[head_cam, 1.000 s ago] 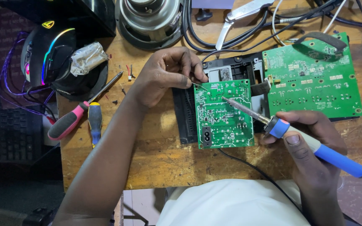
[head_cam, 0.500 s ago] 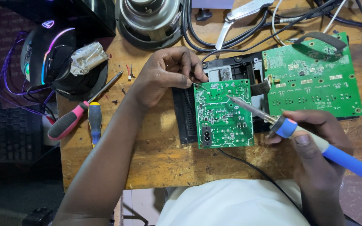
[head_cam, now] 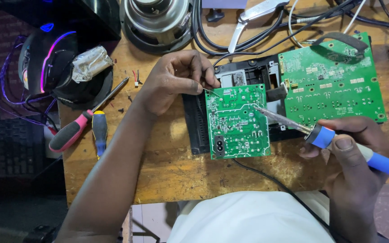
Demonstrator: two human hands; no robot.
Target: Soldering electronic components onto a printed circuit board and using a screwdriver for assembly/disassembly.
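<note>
Your small green rectangular circuit board (head_cam: 238, 121) lies solder side up on the wooden desk (head_cam: 167, 166), resting partly over a black plastic housing (head_cam: 194, 121). A pale printed outline curves across its face, rows of silvery solder points dot it, and a black two-hole socket mark sits near its lower left corner.

Your right hand (head_cam: 354, 166) has its grip closed around the blue handle of a soldering iron (head_cam: 338, 141), thumb on top. The metal tip slants up and to the left and meets the small board near its right edge.

Your left hand (head_cam: 176, 81) pinches a thin strand of solder wire (head_cam: 210, 91) between thumb and fingertips, grip tight, with the wire's end at the board's top left corner.

Just to the right, a larger green circuit board (head_cam: 329, 81) lies flat on the same housing. Left of your forearm rest a pink-and-black handled screwdriver (head_cam: 75, 128) and a blue-and-yellow handled screwdriver (head_cam: 99, 130), side by side. A round grey loudspeaker (head_cam: 158, 20) sits at the desk's far edge.
</note>
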